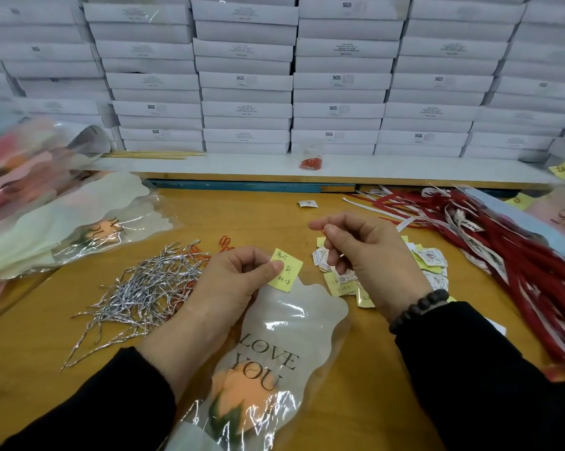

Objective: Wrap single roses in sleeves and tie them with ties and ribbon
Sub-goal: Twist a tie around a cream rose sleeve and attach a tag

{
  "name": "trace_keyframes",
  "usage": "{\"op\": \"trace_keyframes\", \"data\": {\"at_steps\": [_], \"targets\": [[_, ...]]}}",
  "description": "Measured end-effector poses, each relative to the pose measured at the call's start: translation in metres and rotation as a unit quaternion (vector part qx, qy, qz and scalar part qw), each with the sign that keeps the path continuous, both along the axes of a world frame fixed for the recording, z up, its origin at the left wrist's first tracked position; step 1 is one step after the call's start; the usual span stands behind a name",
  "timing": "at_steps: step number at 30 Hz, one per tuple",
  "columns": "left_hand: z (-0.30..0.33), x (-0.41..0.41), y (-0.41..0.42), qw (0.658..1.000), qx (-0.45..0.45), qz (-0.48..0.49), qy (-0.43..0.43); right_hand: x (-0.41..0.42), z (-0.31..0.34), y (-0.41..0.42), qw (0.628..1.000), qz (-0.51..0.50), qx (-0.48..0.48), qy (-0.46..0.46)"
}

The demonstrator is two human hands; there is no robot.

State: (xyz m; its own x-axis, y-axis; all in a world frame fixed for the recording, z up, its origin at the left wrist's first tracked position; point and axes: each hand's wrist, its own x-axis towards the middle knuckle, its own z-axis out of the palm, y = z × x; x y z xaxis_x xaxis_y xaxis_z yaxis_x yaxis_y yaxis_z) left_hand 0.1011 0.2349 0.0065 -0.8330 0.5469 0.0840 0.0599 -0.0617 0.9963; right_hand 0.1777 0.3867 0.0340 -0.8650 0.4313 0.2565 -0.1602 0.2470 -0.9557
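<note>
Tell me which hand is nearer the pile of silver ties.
Left. The left hand, pinching a yellow note, sits right beside the silver ties; the right hand is farther off, across the sleeve.

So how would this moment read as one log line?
left hand: pinches yellow paper note | right hand: pinches something tiny | clear "LOVE YOU" rose sleeve: on table

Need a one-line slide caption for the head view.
Left hand pinches a yellow note above a sleeved rose; right hand hovers over stickers.

Bright even light, blurry warped edges
</note>
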Motion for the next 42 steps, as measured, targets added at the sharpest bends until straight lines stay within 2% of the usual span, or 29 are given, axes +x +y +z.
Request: {"op": "trace_keyframes", "data": {"at_steps": [6,17,29,38,42], "targets": [[0.000,0.001,0.000,1.000,0.003,0.000,-0.003,0.000,0.000,-0.005,0.999,0.049,0.015,-0.004],[0.002,0.005,0.000,1.000,0.021,-0.013,-0.011,-0.002,-0.003,-0.006,0.997,0.059,0.034,-0.021],[-0.003,-0.001,0.000,1.000,0.000,-0.017,0.003,-0.004,-0.006,-0.004,0.998,0.034,-0.043,0.022],[-0.001,-0.001,0.001,1.000,0.004,-0.020,0.001,-0.005,-0.010,-0.010,1.000,0.011,-0.027,-0.009],[-0.001,0.000,0.001,1.000,0.006,-0.018,-0.008,-0.008,-0.009,-0.011,0.999,-0.026,0.029,0.000]]}}
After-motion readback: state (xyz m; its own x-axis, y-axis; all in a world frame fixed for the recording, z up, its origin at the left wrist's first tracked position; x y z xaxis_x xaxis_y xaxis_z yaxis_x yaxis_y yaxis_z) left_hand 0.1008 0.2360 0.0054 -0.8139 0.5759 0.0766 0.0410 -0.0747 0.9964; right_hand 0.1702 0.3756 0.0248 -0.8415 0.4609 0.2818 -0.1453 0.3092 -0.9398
